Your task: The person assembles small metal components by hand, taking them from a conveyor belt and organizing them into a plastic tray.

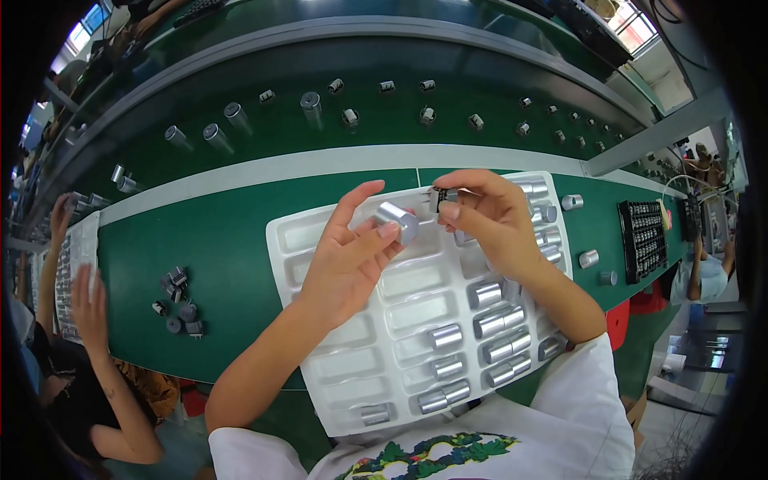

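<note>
My left hand (350,254) grips a silver metal can (397,223) between thumb and fingers, its index finger raised. Close to its right, my right hand (490,216) pinches a small black part (439,198) with light markings and thin pins toward the left. The can and the part are apart. Both hands hover over a white moulded tray (419,302). Silver cylinders (485,294) lie in several of its right-hand and lower pockets; many left-hand pockets hold nothing.
Several dark parts (178,288) lie in a pile on the green tabletop (216,232) at left. Loose silver cylinders (589,258) and a black rack (642,240) stand at right. Another person's hand (88,302) works beside a tray at far left. A metal-framed shelf (384,32) runs behind.
</note>
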The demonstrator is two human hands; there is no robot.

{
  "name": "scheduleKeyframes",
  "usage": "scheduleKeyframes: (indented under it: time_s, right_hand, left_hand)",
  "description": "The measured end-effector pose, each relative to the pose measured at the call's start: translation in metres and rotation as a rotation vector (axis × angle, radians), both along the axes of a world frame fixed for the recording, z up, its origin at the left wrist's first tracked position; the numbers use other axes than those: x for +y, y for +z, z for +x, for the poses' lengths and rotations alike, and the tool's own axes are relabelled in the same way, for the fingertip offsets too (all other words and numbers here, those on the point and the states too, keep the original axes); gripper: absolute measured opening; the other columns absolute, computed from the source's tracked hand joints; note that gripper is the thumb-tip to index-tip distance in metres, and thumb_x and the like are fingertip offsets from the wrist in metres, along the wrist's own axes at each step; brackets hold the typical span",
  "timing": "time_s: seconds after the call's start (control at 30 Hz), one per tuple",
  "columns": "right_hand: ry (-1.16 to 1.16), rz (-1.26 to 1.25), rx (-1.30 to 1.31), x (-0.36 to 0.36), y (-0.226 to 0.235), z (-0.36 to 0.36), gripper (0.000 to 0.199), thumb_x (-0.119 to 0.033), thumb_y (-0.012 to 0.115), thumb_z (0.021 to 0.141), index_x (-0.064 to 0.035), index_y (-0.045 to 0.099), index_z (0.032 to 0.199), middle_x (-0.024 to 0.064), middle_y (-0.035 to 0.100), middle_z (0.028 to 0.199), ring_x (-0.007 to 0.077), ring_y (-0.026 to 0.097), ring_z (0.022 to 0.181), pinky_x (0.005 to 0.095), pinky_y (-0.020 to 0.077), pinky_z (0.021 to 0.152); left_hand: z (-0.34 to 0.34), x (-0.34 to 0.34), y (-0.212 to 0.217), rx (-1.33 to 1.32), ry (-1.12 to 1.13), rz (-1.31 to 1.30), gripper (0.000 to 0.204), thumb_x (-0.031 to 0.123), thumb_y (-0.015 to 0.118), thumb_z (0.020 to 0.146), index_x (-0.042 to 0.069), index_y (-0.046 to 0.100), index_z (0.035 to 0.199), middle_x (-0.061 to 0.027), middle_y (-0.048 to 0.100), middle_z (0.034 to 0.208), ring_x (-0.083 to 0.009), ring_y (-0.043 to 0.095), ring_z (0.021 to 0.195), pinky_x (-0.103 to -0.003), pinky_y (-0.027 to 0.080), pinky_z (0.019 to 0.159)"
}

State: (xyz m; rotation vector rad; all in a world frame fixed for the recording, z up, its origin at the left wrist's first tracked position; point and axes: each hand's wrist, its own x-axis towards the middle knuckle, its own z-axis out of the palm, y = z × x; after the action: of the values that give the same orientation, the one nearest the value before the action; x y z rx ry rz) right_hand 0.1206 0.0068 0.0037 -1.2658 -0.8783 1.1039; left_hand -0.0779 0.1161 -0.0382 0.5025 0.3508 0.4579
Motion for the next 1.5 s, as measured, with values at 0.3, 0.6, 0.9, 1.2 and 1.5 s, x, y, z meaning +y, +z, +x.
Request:
scheduleKeyframes:
  time_s: [0.3, 0.6, 0.9, 1.2, 1.5]
  right_hand:
    - [0.093, 0.181, -0.065, -0.004, -0.009, 0.003, 0.029, 0.006, 0.071, 0.084, 0.0015, 0.068, 0.112, 0.0107, 0.068, 0.103, 0.0161, 0.068, 0.09, 0.0257, 0.0555, 0.077]
    - [-0.119, 0.483, -1.07, -0.002, 0.005, -0.007, 0.029, 0.013, 0.066, 0.081, -0.0009, 0.067, 0.107, 0.0129, 0.066, 0.103, 0.0238, 0.068, 0.085, 0.0284, 0.0542, 0.07]
    - [0.439, 0.078, -1.171, -0.019, 0.002, -0.024, 0.032, -0.025, 0.076, 0.085, -0.009, 0.063, 0.11, 0.0092, 0.061, 0.102, 0.0268, 0.065, 0.08, 0.0368, 0.0531, 0.065]
    - [0.471, 0.313, -1.37, -0.021, -0.015, -0.026, 0.02, -0.018, 0.073, 0.085, -0.0047, 0.065, 0.097, 0.0093, 0.063, 0.105, 0.0254, 0.067, 0.086, 0.0385, 0.0553, 0.069]
    - [0.497, 0.239, -1.208, -0.026, -0.016, -0.032, 0.022, -0.014, 0.069, 0.089, -0.0008, 0.06, 0.104, 0.0126, 0.063, 0.106, 0.0302, 0.065, 0.095, 0.0371, 0.0569, 0.077]
  left_hand:
    - [-0.002, -0.002, -0.006, -0.021, -0.072, 0.013, 0.031, 0.0, 0.062, 0.095, 0.006, 0.056, 0.125, -0.0105, 0.063, 0.119, -0.0171, 0.062, 0.111, -0.031, 0.052, 0.101]
    - [0.014, -0.021, -0.001, 0.178, 0.181, 0.317, 0.025, 0.002, 0.063, 0.095, -0.001, 0.055, 0.118, -0.0117, 0.061, 0.116, -0.0201, 0.066, 0.105, -0.034, 0.057, 0.094]
    - [0.005, -0.009, -0.012, 0.088, 0.322, 0.142, 0.021, 0.011, 0.061, 0.099, 0.005, 0.056, 0.118, -0.0122, 0.065, 0.111, -0.0269, 0.067, 0.104, -0.034, 0.056, 0.095]
    - [0.006, -0.006, -0.012, 0.118, 0.231, 0.16, 0.021, 0.012, 0.061, 0.099, 0.005, 0.056, 0.117, -0.0122, 0.065, 0.108, -0.027, 0.068, 0.1, -0.036, 0.058, 0.088]
    - [0.008, -0.006, -0.011, 0.12, 0.184, 0.167, 0.018, 0.011, 0.059, 0.1, 0.006, 0.056, 0.117, -0.0117, 0.064, 0.107, -0.0258, 0.068, 0.098, -0.035, 0.058, 0.085]
